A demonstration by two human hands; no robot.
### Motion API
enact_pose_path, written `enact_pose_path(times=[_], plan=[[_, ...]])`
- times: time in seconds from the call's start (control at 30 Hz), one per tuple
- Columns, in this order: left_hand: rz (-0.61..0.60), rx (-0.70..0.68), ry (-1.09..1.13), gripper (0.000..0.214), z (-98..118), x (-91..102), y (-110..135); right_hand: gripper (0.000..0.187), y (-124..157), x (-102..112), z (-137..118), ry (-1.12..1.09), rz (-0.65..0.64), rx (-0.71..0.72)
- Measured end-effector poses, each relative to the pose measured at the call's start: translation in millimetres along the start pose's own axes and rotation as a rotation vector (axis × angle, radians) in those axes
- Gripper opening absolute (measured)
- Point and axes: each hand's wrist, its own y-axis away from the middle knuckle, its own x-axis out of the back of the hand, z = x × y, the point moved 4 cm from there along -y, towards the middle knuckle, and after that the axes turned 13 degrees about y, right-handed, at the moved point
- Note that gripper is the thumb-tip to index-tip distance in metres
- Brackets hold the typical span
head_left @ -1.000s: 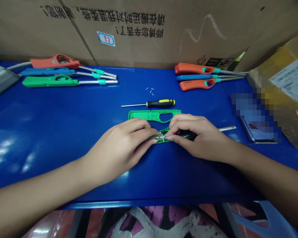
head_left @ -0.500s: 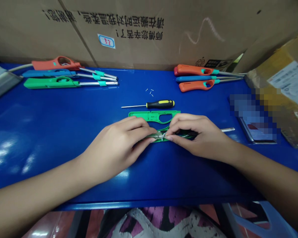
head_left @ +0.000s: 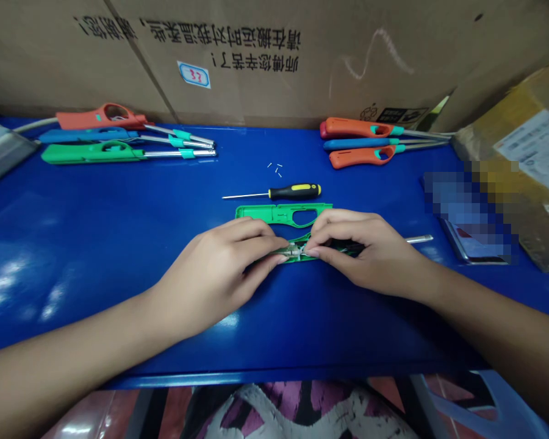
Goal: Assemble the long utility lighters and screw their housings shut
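My left hand (head_left: pixel 224 268) is closed, thumb and fingers pinching a translucent fuel tank (head_left: pixel 284 250) over the green lower half-shell (head_left: pixel 296 259) of a gas lighter. At the tank's right end, my right hand (head_left: pixel 366 250) pinches a small whitish part (head_left: pixel 302 250), mostly covered by its fingertips. Beyond the right hand, the lighter's metal tube (head_left: pixel 419 239) sticks out to the right. Just behind both hands lies the other green half-shell (head_left: pixel 274 213), inner side up, with a trigger opening. Most of the lower shell is hidden by my fingers.
Behind the shell lie a black-and-yellow screwdriver (head_left: pixel 295 192) and several small screws (head_left: pixel 277 170). Lighters lie at back left (head_left: pixel 94 152) and back right (head_left: pixel 361 158). A phone (head_left: pixel 478 244) and a taped carton (head_left: pixel 526 177) stand right; a large cardboard box (head_left: pixel 238 97) borders the back.
The view has shifted very slightly. Both hands keep nearly the same pose on the lighter parts; nothing else has visibly moved.
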Motion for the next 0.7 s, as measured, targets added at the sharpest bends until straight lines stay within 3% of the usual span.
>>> enact_pose_path(times=[0.7], plan=[[0.066,0.005,0.030,0.020,-1.2,-1.4,0.5,0.010,-2.7,1.2,-0.2,-0.013,-0.006,-0.040]])
